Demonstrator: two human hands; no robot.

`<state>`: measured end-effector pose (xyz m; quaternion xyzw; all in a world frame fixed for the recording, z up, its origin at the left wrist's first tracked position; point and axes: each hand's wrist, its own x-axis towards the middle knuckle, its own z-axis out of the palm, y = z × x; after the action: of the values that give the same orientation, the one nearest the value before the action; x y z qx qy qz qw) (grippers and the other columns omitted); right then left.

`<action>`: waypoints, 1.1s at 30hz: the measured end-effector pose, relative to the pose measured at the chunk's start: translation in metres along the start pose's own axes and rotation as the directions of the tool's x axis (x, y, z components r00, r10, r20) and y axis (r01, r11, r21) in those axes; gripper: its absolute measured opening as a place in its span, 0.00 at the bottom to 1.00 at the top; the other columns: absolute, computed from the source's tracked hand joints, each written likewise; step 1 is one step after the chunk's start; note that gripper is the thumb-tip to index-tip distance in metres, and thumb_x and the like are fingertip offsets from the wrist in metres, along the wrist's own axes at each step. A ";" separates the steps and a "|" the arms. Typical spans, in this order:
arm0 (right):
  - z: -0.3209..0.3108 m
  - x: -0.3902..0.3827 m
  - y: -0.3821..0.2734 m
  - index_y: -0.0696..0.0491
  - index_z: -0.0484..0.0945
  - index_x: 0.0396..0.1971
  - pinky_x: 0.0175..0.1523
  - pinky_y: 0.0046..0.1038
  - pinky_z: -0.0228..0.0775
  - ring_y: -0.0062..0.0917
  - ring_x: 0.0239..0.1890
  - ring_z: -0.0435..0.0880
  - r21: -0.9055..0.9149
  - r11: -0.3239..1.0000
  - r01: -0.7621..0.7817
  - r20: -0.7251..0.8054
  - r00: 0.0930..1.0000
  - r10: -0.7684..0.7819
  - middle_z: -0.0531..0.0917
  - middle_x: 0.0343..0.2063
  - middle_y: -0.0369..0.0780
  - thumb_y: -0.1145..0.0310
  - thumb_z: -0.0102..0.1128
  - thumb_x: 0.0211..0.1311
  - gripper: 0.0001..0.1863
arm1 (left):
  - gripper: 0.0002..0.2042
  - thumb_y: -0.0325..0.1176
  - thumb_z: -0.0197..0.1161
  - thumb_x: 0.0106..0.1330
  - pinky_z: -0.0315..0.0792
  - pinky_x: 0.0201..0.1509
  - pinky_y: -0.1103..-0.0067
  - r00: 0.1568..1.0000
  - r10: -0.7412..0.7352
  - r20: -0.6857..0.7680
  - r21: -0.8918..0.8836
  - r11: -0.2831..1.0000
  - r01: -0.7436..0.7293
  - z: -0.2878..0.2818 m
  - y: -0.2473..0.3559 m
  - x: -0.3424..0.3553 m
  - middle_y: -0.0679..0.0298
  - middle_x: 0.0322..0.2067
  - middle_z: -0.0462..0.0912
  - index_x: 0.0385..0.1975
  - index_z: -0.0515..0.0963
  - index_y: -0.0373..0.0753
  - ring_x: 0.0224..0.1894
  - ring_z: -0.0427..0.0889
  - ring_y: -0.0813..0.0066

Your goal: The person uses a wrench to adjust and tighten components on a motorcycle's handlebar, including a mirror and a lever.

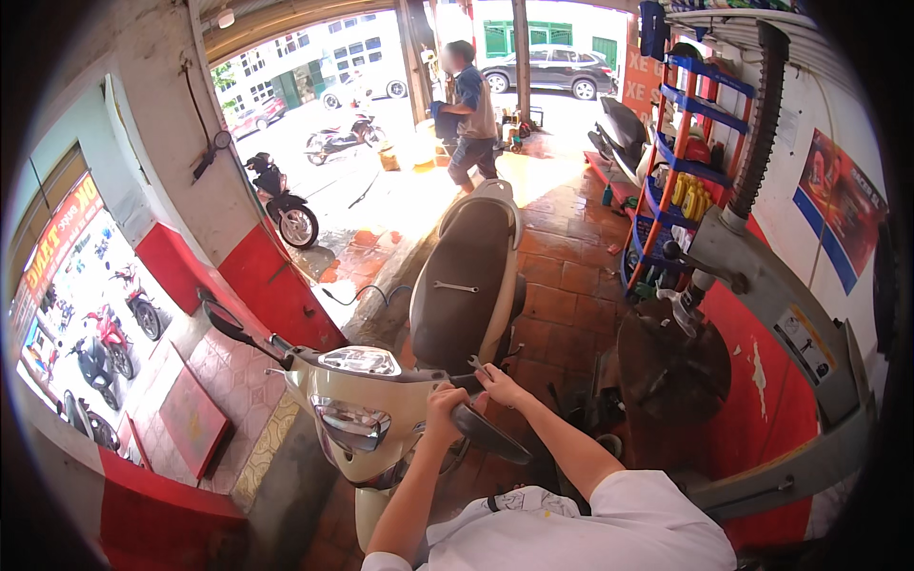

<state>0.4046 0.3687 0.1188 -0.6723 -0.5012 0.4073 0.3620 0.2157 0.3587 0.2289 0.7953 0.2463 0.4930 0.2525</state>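
A cream scooter [367, 419] stands in front of me with its handlebar across the view. My left hand [444, 407] is closed around the right end of the handlebar, just above the dark right mirror [487, 435]. My right hand [499, 384] sits beside it, fingers closed on a small metal wrench [474, 363] held against the handlebar. A second wrench [457, 286] lies loose on the dark seat [466, 314]. The left mirror [225, 322] sticks out to the left.
A tyre machine with a round dark table [671, 366] stands to the right, and a blue and red rack [690, 162] of bottles behind it. Another person [471, 114] stands at the open shopfront. A parked motorbike [281, 205] is outside; a red-based wall [276, 290] runs on the left.
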 end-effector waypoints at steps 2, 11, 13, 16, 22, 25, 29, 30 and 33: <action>0.004 -0.011 -0.026 0.56 0.70 0.48 0.54 0.38 0.68 0.45 0.50 0.78 0.001 0.998 -0.068 0.033 0.997 0.067 0.79 0.44 0.53 0.52 0.47 0.74 0.20 | 0.17 0.35 0.74 0.50 0.65 0.27 0.70 0.999 0.037 -0.032 0.007 0.999 -0.037 -0.006 -0.006 -0.004 0.61 0.12 0.71 0.13 0.69 0.41 0.18 0.72 0.61; 0.004 0.014 0.015 0.55 0.70 0.49 0.54 0.38 0.67 0.43 0.50 0.79 -0.033 0.999 0.007 0.004 1.000 -0.007 0.79 0.45 0.53 0.51 0.47 0.74 0.21 | 0.18 0.35 0.74 0.50 0.66 0.31 0.70 0.984 0.132 0.120 0.020 0.991 -0.135 0.001 0.001 0.003 0.63 0.13 0.69 0.14 0.67 0.40 0.21 0.72 0.61; 0.004 0.012 0.011 0.55 0.69 0.49 0.54 0.38 0.67 0.43 0.50 0.79 -0.026 1.000 -0.015 0.021 1.000 0.015 0.79 0.44 0.53 0.51 0.48 0.74 0.21 | 0.18 0.33 0.75 0.49 0.66 0.34 0.70 0.988 0.154 0.014 0.044 0.987 -0.154 0.004 0.005 -0.002 0.63 0.14 0.69 0.14 0.67 0.40 0.22 0.72 0.61; 0.006 0.015 0.020 0.54 0.70 0.49 0.54 0.37 0.67 0.39 0.49 0.78 -0.012 0.999 0.043 -0.010 0.999 -0.043 0.79 0.44 0.50 0.52 0.47 0.75 0.19 | 0.17 0.29 0.75 0.48 0.66 0.35 0.71 0.966 0.093 -0.240 0.064 0.995 -0.080 0.013 0.014 -0.007 0.63 0.15 0.69 0.14 0.67 0.40 0.24 0.72 0.61; 0.008 0.014 0.018 0.54 0.71 0.47 0.55 0.35 0.67 0.35 0.49 0.78 0.019 0.999 0.050 0.001 0.999 -0.050 0.80 0.44 0.48 0.53 0.48 0.75 0.18 | 0.16 0.26 0.75 0.48 0.65 0.31 0.72 0.901 -0.134 -0.413 0.019 0.988 0.155 0.036 0.008 -0.017 0.62 0.15 0.69 0.15 0.69 0.38 0.24 0.71 0.62; 0.006 0.019 0.026 0.54 0.71 0.47 0.54 0.37 0.67 0.39 0.49 0.78 0.020 0.998 0.058 -0.011 0.998 -0.057 0.79 0.43 0.51 0.54 0.49 0.74 0.18 | 0.16 0.26 0.74 0.50 0.64 0.29 0.74 0.964 -0.017 -0.264 0.050 0.998 0.032 0.028 -0.002 -0.009 0.62 0.14 0.68 0.14 0.68 0.38 0.22 0.70 0.64; 0.007 0.018 0.022 0.55 0.70 0.47 0.53 0.38 0.67 0.41 0.47 0.79 0.010 0.998 0.057 -0.022 0.998 -0.056 0.79 0.41 0.51 0.54 0.50 0.73 0.18 | 0.18 0.25 0.73 0.53 0.62 0.24 0.77 0.971 -0.015 -0.240 -0.010 1.000 0.013 0.014 -0.004 -0.005 0.64 0.12 0.65 0.13 0.66 0.38 0.17 0.67 0.71; 0.007 0.019 0.025 0.55 0.70 0.46 0.53 0.38 0.67 0.41 0.48 0.79 0.016 0.997 0.072 -0.024 0.997 -0.072 0.79 0.41 0.52 0.53 0.50 0.73 0.19 | 0.18 0.26 0.73 0.54 0.61 0.23 0.77 0.966 -0.043 -0.255 -0.032 0.999 0.036 0.012 -0.002 -0.005 0.64 0.11 0.65 0.13 0.66 0.38 0.16 0.66 0.72; 0.008 0.020 0.027 0.56 0.70 0.47 0.54 0.38 0.67 0.41 0.48 0.79 0.018 0.995 0.094 -0.021 0.995 -0.094 0.79 0.42 0.52 0.53 0.50 0.73 0.19 | 0.18 0.28 0.72 0.56 0.60 0.21 0.78 0.957 -0.193 -0.218 -0.152 0.975 0.162 -0.004 -0.006 -0.007 0.65 0.11 0.65 0.14 0.66 0.38 0.15 0.65 0.76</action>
<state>0.4114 0.3822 0.0878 -0.6486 -0.5245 0.3877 0.3923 0.2080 0.3589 0.2223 0.6887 0.3112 0.5727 0.3176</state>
